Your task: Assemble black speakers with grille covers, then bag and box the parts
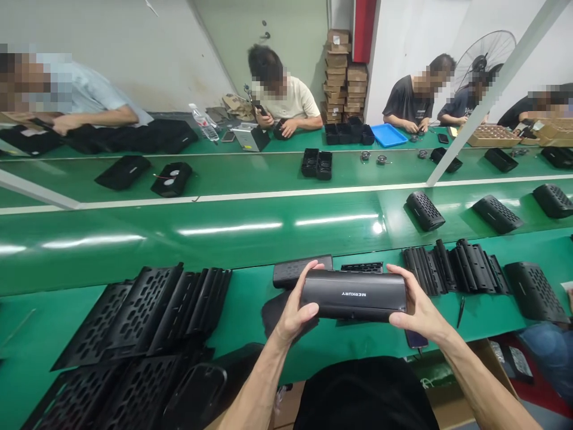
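Note:
A black speaker housing [353,294] with white "MERKURY" lettering, upside down from here, is held up level above the green bench. My left hand [298,304] grips its left end, thumb on the near face and fingers over the far edge. Its right end is in my right hand [416,304], held the same way. Behind it on the bench lie another black housing [293,272] and a perforated black panel [362,267], both partly covered. A dark phone-like object [416,339] is beneath my right wrist.
Stacks of perforated black grilles [143,304] cover the bench at left; more black panels [452,266] lie at right, near dark tweezers [461,312]. Several housings [425,210] rest on the green conveyor [233,233]. Co-workers sit opposite, behind a slanted white post [487,98].

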`<state>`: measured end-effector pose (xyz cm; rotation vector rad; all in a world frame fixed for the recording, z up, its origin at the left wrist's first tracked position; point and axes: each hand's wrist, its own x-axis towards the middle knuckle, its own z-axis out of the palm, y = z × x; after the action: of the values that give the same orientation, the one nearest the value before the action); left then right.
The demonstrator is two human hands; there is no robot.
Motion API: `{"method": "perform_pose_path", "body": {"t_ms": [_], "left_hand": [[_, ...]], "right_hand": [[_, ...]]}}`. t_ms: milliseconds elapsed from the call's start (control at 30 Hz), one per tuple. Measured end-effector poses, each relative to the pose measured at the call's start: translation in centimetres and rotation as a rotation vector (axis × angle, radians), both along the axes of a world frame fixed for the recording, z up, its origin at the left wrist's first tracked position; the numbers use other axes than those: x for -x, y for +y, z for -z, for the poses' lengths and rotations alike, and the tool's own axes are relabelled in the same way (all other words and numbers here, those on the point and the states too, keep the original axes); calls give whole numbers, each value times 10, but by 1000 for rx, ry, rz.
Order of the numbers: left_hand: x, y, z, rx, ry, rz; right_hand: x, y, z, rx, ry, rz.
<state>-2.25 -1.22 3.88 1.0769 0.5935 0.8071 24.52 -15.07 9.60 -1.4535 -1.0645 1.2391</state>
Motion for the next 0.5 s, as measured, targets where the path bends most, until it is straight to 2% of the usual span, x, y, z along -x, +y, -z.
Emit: {"method": "perform_pose_path", "body": {"t_ms": [300, 500], "left_hand": [[6, 8, -13, -23, 49, 110], [2, 8, -13, 47, 100, 14]], "right_hand": [[6, 1, 5, -41, 48, 98], [7, 3, 5, -16, 101, 46]]}}
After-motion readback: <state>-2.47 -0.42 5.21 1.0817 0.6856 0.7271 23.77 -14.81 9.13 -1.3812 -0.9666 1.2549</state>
